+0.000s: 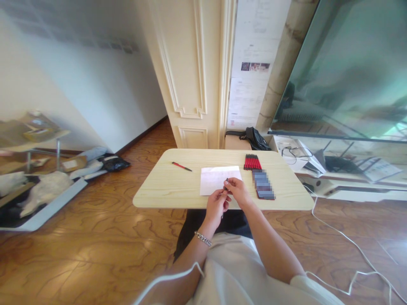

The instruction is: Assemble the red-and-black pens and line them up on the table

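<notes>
Both my hands meet over the near edge of a small light wooden table (165,190). My left hand (217,204) and my right hand (238,190) are closed together on a thin dark pen (226,184), held just above the lower right corner of a white sheet of paper (216,178). A silver bracelet sits on my left wrist. A single red pen (182,166) lies apart on the table's far left. A bundle of red pens (252,162) lies at the far right, with a blurred dark stack (263,184) just in front of it.
A cream panelled door stands behind the table. A black bag (254,137) rests on the floor behind it. At right are a large dark screen and a low white shelf with cables; a white cable (343,241) trails across the wooden floor. Cluttered shelving stands at left.
</notes>
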A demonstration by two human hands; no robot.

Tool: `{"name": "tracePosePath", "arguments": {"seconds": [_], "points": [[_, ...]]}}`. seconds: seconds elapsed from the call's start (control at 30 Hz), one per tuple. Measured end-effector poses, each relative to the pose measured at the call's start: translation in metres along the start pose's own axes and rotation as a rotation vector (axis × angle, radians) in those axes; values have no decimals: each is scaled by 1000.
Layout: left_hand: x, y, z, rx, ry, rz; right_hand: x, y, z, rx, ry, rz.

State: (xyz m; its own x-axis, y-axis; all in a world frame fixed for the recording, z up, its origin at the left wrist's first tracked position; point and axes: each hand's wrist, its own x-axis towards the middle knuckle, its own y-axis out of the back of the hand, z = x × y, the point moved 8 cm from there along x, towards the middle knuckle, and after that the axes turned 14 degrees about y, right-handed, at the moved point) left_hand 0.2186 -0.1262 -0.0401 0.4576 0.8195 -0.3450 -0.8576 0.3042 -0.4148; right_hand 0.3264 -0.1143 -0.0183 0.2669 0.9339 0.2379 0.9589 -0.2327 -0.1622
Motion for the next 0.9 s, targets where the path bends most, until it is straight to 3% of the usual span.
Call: {"name": "tracePosePath", "arguments": {"seconds": [0.13, 0.37, 0.63, 0.9], "points": [[0, 0, -1, 1, -8, -4, -1, -4, 3, 45, -21, -59], [2, 2, -4, 10, 3, 6, 0, 0, 1, 21, -20, -24], [-1, -2, -5, 44, -2, -39, 14, 10, -29, 23, -12, 26], [-3, -5, -3, 19, 10, -54, 37, 20, -51, 99, 104, 117]]}}
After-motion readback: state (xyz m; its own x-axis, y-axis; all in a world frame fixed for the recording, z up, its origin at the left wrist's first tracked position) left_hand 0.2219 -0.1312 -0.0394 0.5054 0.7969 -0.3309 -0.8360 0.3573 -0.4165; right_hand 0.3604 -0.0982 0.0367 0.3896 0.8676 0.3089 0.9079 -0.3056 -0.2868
